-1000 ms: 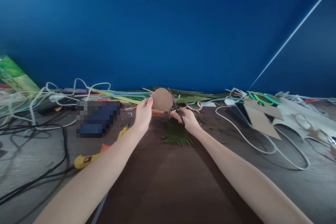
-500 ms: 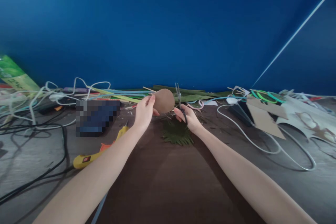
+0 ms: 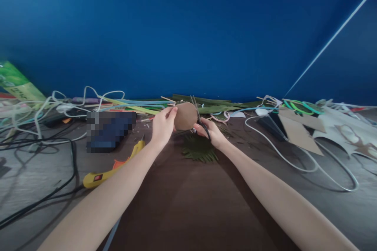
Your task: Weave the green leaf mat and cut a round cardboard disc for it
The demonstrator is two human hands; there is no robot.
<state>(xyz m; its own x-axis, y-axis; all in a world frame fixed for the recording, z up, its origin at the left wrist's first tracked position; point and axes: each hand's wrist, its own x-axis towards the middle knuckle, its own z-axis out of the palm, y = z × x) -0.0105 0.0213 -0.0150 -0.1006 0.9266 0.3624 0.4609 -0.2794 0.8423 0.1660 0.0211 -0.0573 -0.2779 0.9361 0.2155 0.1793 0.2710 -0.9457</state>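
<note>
Pinched between the thumb and fingers of my left hand (image 3: pixel 163 125) is a roundish brown cardboard disc (image 3: pixel 186 116), its flat face toward me. My right hand (image 3: pixel 212 132) is closed around the dark handles of a pair of scissors (image 3: pixel 198 110). The blades point up and lie close along the disc's right edge; I cannot tell whether they touch it. Just below both hands, a dark green piece with a fringed edge (image 3: pixel 199 149) lies on the brown tabletop (image 3: pixel 188 204).
A yellow glue gun (image 3: pixel 98 179) lies left of my left forearm, near a pixelated dark object (image 3: pixel 112 131). White cables (image 3: pixel 279 157) and cut cardboard (image 3: pixel 300 131) are at the right. Green strips (image 3: pixel 218 104) run along the blue wall (image 3: pixel 188 31). Black cords (image 3: pixel 72 160) cross the left side.
The scissors have tilted to the left, bringing their blades closer against the disc's right edge. The disc has turned slightly and shifted a little down and right in my left hand.
</note>
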